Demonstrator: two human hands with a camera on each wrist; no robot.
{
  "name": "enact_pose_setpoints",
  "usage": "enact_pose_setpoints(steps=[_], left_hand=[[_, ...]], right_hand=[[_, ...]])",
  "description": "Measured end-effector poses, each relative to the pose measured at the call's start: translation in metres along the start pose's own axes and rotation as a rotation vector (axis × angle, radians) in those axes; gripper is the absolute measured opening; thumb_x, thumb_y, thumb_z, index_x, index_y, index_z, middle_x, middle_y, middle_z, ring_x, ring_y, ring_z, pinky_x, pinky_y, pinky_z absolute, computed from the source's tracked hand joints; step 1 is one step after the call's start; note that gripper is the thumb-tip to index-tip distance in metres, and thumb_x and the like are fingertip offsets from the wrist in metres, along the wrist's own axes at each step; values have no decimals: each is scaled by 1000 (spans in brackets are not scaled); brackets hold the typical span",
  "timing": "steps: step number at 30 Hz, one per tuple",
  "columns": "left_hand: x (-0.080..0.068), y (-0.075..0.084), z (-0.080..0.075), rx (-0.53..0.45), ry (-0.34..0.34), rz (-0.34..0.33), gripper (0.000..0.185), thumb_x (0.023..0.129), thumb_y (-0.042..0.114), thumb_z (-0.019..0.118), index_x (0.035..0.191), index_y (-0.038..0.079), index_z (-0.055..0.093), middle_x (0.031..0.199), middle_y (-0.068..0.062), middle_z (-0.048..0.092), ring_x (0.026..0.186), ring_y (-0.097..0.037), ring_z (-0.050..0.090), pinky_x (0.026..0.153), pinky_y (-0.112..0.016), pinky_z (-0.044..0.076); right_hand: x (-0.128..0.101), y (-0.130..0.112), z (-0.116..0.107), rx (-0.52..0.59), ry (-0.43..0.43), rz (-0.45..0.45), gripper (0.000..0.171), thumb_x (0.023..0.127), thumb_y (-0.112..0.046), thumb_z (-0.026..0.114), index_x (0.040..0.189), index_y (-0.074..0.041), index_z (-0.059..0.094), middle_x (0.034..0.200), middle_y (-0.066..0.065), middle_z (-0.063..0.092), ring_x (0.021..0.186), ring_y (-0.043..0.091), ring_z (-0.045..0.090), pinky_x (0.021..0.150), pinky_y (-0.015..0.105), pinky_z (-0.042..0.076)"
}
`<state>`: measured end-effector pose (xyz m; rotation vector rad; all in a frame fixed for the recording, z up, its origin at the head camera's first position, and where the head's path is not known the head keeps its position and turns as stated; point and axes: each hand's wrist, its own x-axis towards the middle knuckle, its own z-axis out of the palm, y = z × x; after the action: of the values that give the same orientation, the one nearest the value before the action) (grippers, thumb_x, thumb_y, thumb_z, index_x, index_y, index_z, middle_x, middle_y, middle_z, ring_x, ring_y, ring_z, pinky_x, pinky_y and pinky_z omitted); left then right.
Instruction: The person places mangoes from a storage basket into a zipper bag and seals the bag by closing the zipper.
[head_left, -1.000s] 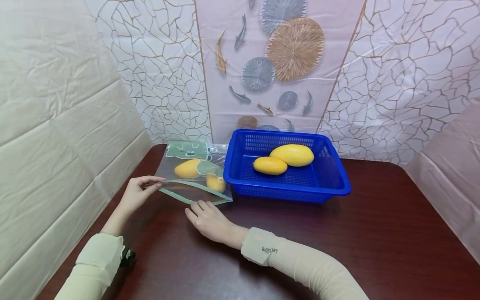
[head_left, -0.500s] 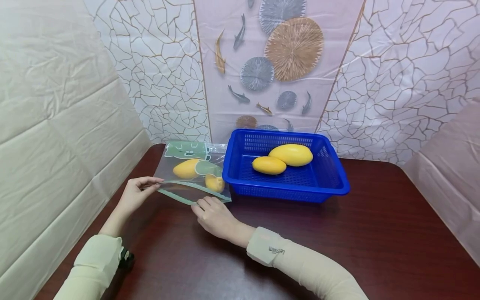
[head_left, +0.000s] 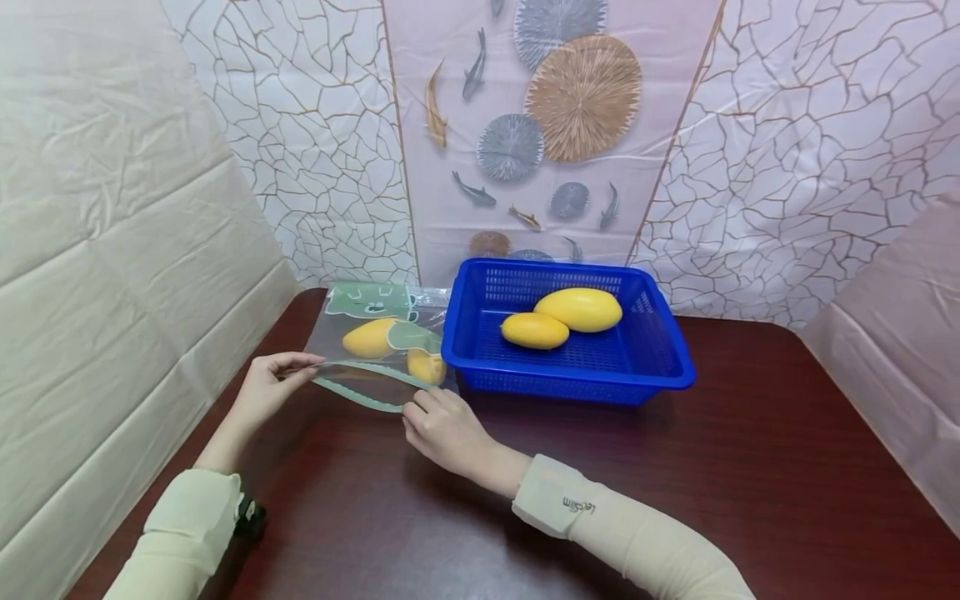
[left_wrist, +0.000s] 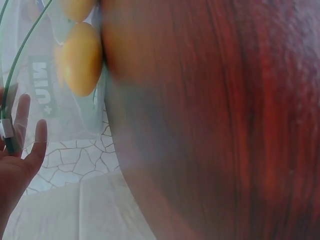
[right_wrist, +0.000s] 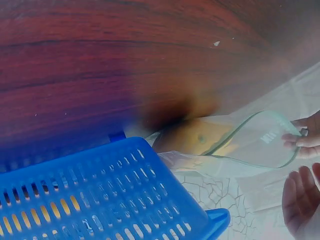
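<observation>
Head view shows my left hand (head_left: 264,390) pinching the zip bag (head_left: 375,350) mouth's left end, my right hand (head_left: 444,429) pinching its right end, the mouth running crosswise between them.

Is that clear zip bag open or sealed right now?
Open: the zip bag's green-edged mouth gapes between the left hand and right hand; two mangoes inside.
</observation>
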<state>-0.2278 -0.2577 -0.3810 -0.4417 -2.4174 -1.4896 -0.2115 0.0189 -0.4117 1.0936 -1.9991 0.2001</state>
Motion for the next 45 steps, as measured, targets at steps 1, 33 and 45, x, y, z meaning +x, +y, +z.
enact_pose_setpoints(steps=[1, 33, 45], left_hand=[[0, 0, 0, -2, 1, 1, 19, 86, -4, 62, 101, -15, 64, 84, 20, 67, 71, 6, 60, 57, -15, 45], [-1, 0, 5, -18, 9, 31, 18, 85, -9, 60, 99, -20, 61, 81, 31, 62, 68, 8, 57, 57, -12, 44], [3, -27, 2, -3, 11, 20, 18, 86, -5, 61, 101, -16, 63, 82, 30, 64, 67, 10, 56, 56, -14, 44]], right_hand=[[0, 0, -1, 10, 1, -2, 9, 78, -13, 67, 73, -13, 60, 71, -3, 55, 65, 12, 52, 57, 21, 41], [3, 49, -41, 96, -20, 18, 11, 73, -4, 64, 70, -10, 56, 67, 0, 49, 61, 15, 46, 55, 24, 37], [-8, 83, -51, 74, -166, 145, 8, 81, -6, 62, 89, -5, 65, 80, 3, 60, 73, 18, 55, 67, 28, 48]])
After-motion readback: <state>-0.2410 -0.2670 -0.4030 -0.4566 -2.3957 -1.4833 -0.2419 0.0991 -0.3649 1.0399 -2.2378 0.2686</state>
